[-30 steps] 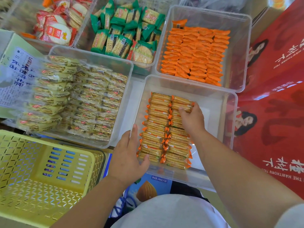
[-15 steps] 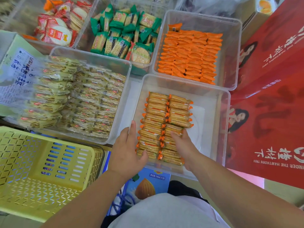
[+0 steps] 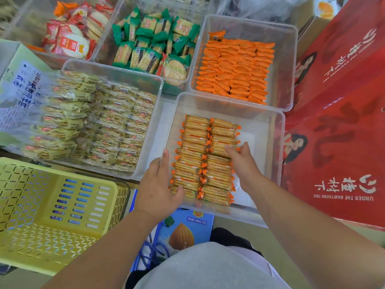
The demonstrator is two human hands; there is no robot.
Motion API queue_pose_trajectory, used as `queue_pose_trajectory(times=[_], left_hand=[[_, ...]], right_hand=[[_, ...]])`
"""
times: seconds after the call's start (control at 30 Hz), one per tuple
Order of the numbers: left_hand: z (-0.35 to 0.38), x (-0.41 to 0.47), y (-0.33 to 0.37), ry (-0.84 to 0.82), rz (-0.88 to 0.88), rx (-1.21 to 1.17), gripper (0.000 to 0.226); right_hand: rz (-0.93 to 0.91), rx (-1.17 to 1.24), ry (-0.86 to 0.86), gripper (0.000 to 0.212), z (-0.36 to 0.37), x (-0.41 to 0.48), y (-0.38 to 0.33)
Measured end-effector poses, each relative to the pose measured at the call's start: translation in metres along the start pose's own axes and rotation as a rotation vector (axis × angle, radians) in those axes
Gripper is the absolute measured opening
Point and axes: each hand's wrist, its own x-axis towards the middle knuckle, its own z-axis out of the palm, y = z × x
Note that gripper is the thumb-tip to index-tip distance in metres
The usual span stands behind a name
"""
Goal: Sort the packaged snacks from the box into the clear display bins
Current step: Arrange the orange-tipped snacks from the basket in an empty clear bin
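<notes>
The cracker packs (image 3: 195,142) lie in two rows in the near right bin (image 3: 278,147); the left hand (image 3: 156,184), fingers straight and together, braces the left row while the right hand (image 3: 243,163), fingers close together, rests on the right row, seemingly to square them; its grip cannot be told.

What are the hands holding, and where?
Nothing is lifted. The left hand presses the cracker packets from their left; the right hand touches the right row. Whether it pinches one cannot be told.
</notes>
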Motion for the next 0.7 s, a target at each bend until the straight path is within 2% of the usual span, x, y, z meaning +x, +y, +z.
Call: queue_pose_trajectory(times=[0.1,0.2,0.27,0.33,0.37,0.43,0.5,0.57,0.7], left_hand=[[0.001,-0.001,0.0,-0.009,-0.004,0.0,0.106],[0.0,-0.001,0.001,-0.014,-0.004,-0.002,0.105],[-0.001,-0.001,0.002,-0.023,0.0,-0.004,0.105],[-0.002,-0.001,0.002,-0.023,0.01,-0.005,0.105],[-0.002,-0.001,0.002,-0.022,0.01,-0.008,0.105],[-0.002,0.0,0.003,-0.029,0.002,-0.013,0.106],[-0.003,0.0,0.004,-0.036,-0.006,-0.011,0.105],[-0.004,0.0,0.005,-0.041,-0.01,-0.007,0.105],[-0.004,0.0,0.004,-0.049,-0.001,0.012,0.104]], right_hand=[[0.003,0.022,-0.095,0.072,0.012,0.004,0.003],[-0.054,-0.022,-0.075,0.055,0.014,0.009,0.006],[-0.107,-0.129,0.026,0.065,0.008,0.017,0.007],[-0.216,-0.333,0.129,0.098,0.002,0.026,0.007],[-0.297,-0.509,0.152,0.107,0.0,0.03,0.007],[-0.516,-0.99,0.188,0.1,-0.003,0.035,0.007],[-0.703,-1.33,0.165,0.09,-0.001,0.04,0.006],[-0.758,-1.456,0.113,0.091,0.006,0.045,0.006],[-0.74,-1.515,0.067,0.094,0.02,0.049,0.007]])
